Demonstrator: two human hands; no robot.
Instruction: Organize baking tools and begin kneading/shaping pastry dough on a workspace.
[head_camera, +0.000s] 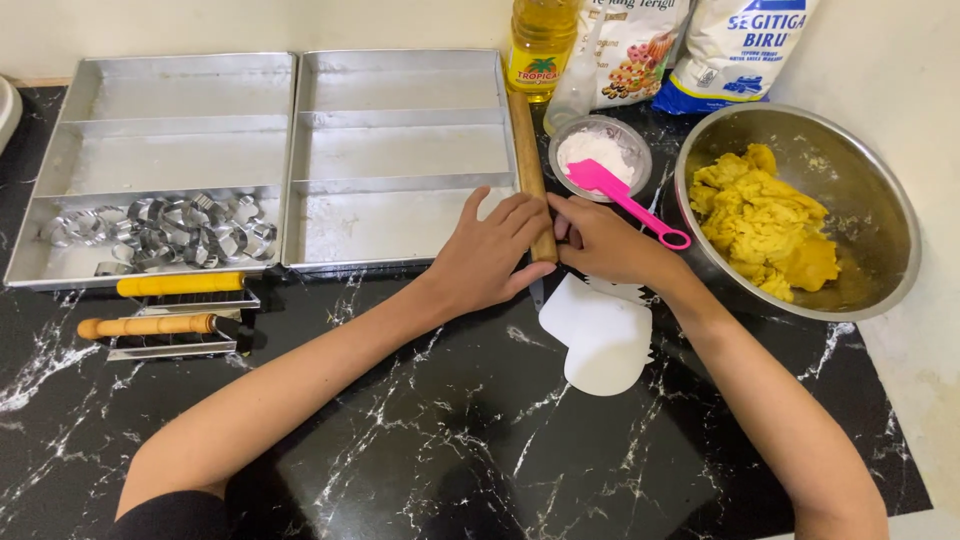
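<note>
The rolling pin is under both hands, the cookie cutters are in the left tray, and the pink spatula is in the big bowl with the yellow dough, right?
Not quite. The head view shows the pink spatula resting on the small bowl of white flour, not in the big metal bowl with the yellow dough. The rest is right.

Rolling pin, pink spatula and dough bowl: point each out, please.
rolling pin (524, 150): head view, bare wooden shaft above the hands.
pink spatula (597, 177): head view, blade over the flour bowl.
dough bowl (890, 215): head view, right inner steel wall.

I have a single head view, looking steeply down and forward from close above the black marble counter (450, 440), toward the wall behind it.
</note>
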